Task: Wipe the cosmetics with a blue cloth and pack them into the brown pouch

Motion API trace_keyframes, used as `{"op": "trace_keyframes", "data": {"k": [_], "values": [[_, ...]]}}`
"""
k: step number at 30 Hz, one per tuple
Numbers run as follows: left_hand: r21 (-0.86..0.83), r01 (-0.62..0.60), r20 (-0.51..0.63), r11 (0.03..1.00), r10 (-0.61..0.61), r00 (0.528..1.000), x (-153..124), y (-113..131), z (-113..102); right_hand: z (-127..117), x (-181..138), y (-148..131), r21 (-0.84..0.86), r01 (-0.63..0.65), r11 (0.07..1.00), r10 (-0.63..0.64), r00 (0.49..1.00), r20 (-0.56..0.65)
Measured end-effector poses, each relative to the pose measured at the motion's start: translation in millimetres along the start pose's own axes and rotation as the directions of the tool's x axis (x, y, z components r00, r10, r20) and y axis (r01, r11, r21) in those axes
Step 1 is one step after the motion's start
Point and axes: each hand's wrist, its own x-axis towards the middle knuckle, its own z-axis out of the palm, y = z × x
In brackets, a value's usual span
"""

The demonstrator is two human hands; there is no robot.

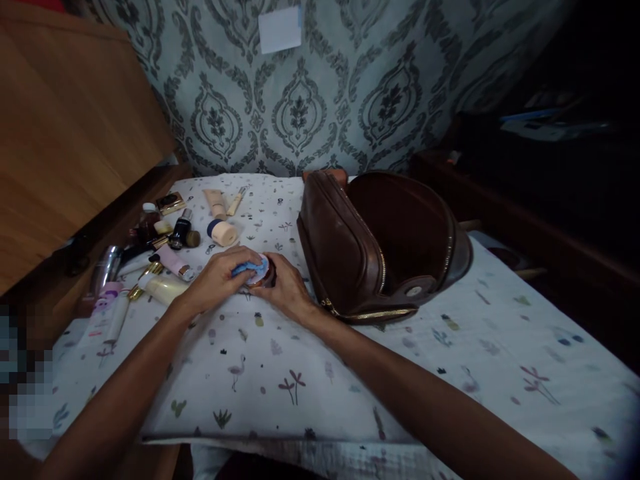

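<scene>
Both my hands meet over a small round compact [261, 273] lying on a white printed cloth [280, 360]. My left hand [217, 279] presses a blue puff [249, 268] onto the compact, fingers closed over it. My right hand [285, 288] cups the compact's right side, fingers curled round it. An open brown leather bag [370, 247] with a gold zip stands just right of my right hand.
Several cosmetics lie left of my hands: a pink tube [173, 260], a cream bottle [163, 287], a dark bottle [180, 230], a beige tube [216, 201], a white tube [116, 320]. A wooden headboard [65, 147] rises at left, patterned wallpaper [300, 100] behind.
</scene>
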Motion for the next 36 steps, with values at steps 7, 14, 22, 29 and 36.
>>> {"op": "trace_keyframes", "data": {"k": [7, 14, 22, 29, 36], "values": [[0.147, 0.148, -0.101, 0.978, -0.134, 0.986, -2, -9, -1, 0, 0, 1, 0.003, 0.012, 1.0, -0.012, 1.0, -0.02], [0.24, 0.225, -0.106, 0.944, -0.205, 0.973, -19, -6, -7, 3, 1, 0, -0.005, -0.016, 1.0, 0.016, 0.996, -0.09], [0.121, 0.206, -0.007, 0.971, -0.206, 0.978, -26, 5, -15, 3, 2, 0, -0.048, -0.046, 0.998, 0.036, 0.979, -0.199], [0.055, -0.004, -0.001, 0.998, 0.004, 1.0, -28, 13, -10, 2, 0, 0, -0.105, 0.06, 0.993, -0.076, 0.985, -0.157], [0.159, -0.15, -0.198, 0.976, 0.18, 0.963, -29, 18, 2, 3, -9, -5, -0.206, 0.333, 0.92, -0.333, 0.942, 0.036]]}}
